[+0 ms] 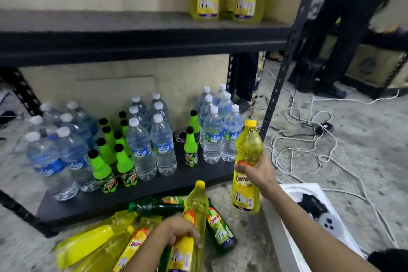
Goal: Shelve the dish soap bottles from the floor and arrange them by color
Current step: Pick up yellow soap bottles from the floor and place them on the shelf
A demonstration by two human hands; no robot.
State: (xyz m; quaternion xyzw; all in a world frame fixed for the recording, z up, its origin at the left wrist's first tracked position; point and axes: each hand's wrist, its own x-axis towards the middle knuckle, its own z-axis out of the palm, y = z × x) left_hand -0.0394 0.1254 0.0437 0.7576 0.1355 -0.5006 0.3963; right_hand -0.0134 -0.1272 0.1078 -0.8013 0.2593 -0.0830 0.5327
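Yellow both: held one soap bottle (pixel 249 146) upright in the right hand (pixel 257 172) beside the shelf post (pixel 278 86), gripped a second bottle (pixel 196 201) in the left hand (pixel 180 231) above the floor pile (pixel 99 240).

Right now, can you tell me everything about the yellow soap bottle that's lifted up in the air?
The yellow bottle is see-through plastic full of yellow liquid, with a yellow cap on its narrow neck. A yellow label with red lettering covers its lower half. It hangs nearly upright, off the floor, by the bottom shelf's right end and the black post. The right hand grips its middle; nothing else touches it.
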